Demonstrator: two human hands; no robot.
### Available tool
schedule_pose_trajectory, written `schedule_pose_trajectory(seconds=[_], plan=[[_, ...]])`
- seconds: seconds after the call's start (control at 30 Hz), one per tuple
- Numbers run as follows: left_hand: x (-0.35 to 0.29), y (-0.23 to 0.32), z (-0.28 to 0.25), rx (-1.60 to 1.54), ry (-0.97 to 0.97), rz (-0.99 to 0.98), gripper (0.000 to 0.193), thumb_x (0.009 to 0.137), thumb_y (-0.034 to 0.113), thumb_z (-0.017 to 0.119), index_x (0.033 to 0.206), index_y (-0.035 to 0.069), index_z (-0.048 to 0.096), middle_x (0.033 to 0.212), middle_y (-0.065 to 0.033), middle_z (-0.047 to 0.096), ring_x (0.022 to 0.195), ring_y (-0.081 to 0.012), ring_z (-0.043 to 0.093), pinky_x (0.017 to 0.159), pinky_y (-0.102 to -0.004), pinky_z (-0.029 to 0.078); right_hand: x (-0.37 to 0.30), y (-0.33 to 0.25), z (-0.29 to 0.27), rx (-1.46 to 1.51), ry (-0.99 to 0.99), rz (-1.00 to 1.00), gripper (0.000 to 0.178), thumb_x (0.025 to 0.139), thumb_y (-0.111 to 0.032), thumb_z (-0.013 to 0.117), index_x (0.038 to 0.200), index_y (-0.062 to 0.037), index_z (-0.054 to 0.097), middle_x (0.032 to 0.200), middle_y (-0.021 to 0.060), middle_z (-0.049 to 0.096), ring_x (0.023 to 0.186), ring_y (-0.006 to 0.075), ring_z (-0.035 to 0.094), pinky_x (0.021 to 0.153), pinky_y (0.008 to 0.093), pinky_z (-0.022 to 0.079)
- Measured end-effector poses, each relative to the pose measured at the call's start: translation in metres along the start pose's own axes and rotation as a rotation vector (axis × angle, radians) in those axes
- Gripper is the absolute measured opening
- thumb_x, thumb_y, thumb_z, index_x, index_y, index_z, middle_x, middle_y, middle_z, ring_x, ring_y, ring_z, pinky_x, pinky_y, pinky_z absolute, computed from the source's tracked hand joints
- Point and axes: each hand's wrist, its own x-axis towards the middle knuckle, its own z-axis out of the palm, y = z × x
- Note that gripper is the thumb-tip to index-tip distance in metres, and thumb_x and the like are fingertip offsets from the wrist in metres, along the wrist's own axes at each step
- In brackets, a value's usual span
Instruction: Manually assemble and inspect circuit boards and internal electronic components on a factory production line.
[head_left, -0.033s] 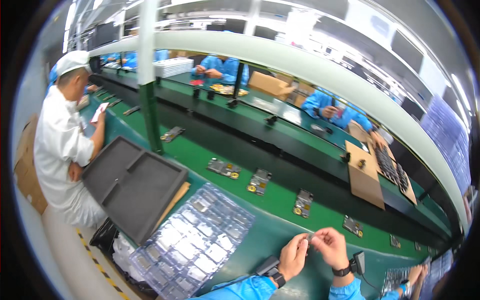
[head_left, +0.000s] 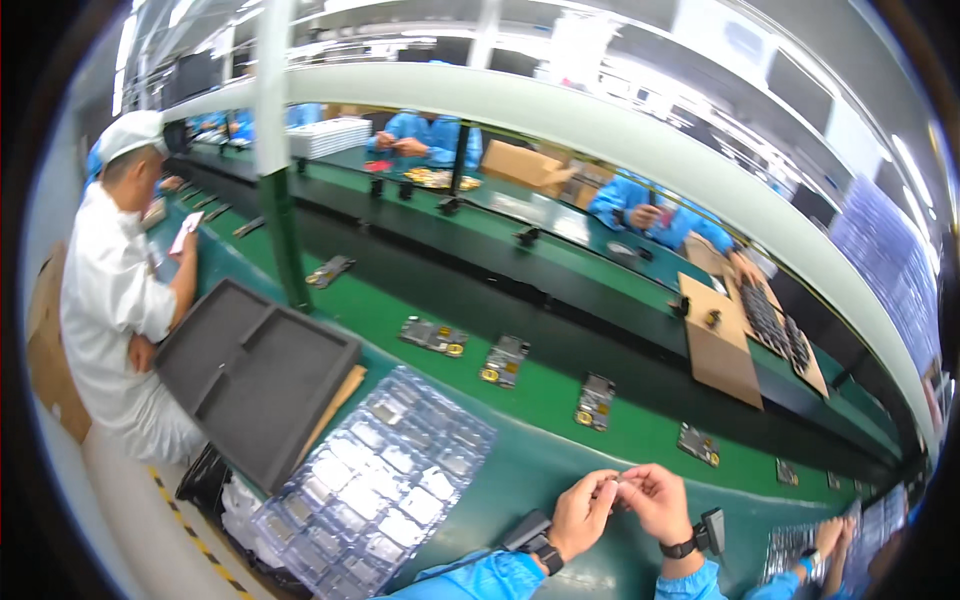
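Both my hands meet over the near edge of the green bench. My left hand (head_left: 580, 515) is closed, thumb and fingers pinching a tiny dark piece (head_left: 617, 479) whose kind is too small to make out. Against that same piece my right hand (head_left: 655, 503) presses its bent fingers, also in a pinch. To the left lies a clear plastic blister tray (head_left: 468, 428) with flat silvery parts in its pockets. Just beyond my hands, a circuit board (head_left: 595, 402) rests on the green strip, in a spaced row with others like another circuit board (head_left: 505, 361).
A dark grey foam-lined tray (head_left: 225, 375) sits left of the blister tray. A green-and-white post (head_left: 283, 230) rises behind it. At left stands a person in white (head_left: 120, 300). Another worker's hands (head_left: 830, 540) are at the lower right. Cardboard (head_left: 722, 350) lies across the line.
The scene has shifted slightly left in the picture. My hands stay together, and the small piece is now more covered by my fingers.
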Motion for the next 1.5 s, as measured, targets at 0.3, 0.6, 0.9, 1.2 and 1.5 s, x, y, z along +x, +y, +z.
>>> schedule_pose_trajectory(seconds=[0.3, 0.6, 0.9, 1.2, 1.5], plan=[[-0.009, 0.004, 0.014, -0.119, -0.273, -0.357, 0.017, 0.101, 0.012, 0.066, 0.106, -0.004, 0.068, 0.093, -0.0123, 0.074, 0.074, -0.0154, 0.071, 0.065, -0.0286, 0.061, -0.065, 0.010, -0.032, -0.443, 0.300, -0.461, 0.026, 0.084, -0.005, 0.079, 0.110, -0.0043, 0.076, 0.110, 0.0118, 0.071, 0.096, 0.0235, 0.072, 0.079, 0.0317, 0.060], [0.101, -0.017, 0.023, 1.208, 0.265, 0.302, 0.046, 0.094, 0.038, 0.067, 0.118, -0.001, 0.064, 0.134, -0.0170, 0.056, 0.130, -0.0372, 0.045, 0.104, -0.0556, 0.037, -0.065, 0.050, -0.078, -0.643, 0.018, -0.352, 0.019, 0.087, -0.004, 0.071, 0.106, -0.0020, 0.073, 0.116, 0.0136, 0.068, 0.102, 0.0315, 0.069, 0.088, 0.0382, 0.058], [0.135, -0.029, 0.011, 0.884, 0.202, 0.012, 0.043, 0.085, 0.018, 0.079, 0.119, 0.002, 0.059, 0.122, -0.0179, 0.065, 0.122, -0.0368, 0.058, 0.100, -0.0503, 0.046, -0.071, 0.047, -0.089, -0.713, 0.026, -0.350, 0.015, 0.089, -0.008, 0.069, 0.102, -0.0016, 0.074, 0.109, 0.0126, 0.069, 0.098, 0.0326, 0.068, 0.084, 0.0401, 0.058], [0.013, 0.042, -0.008, -0.095, -0.218, -0.369, 0.029, 0.105, 0.006, 0.053, 0.133, 0.004, 0.046, 0.121, -0.0093, 0.060, 0.109, -0.0199, 0.064, 0.088, -0.0445, 0.063, -0.084, -0.008, -0.063, -0.598, 0.272, -0.733, 0.032, 0.072, 0.000, 0.083, 0.101, -0.0112, 0.078, 0.107, 0.0029, 0.071, 0.094, 0.0241, 0.065, 0.081, 0.0355, 0.056], [-0.020, 0.063, -0.007, -0.020, -0.522, -0.307, 0.035, 0.104, 0.009, 0.046, 0.138, 0.001, 0.043, 0.118, -0.0070, 0.057, 0.104, -0.0127, 0.055, 0.092, -0.0290, 0.046, -0.085, 0.002, -0.036, -0.618, 0.189, -0.739, 0.036, 0.068, -0.001, 0.083, 0.101, -0.0156, 0.080, 0.109, -0.0002, 0.073, 0.097, 0.0196, 0.059, 0.092, 0.0432, 0.056]])
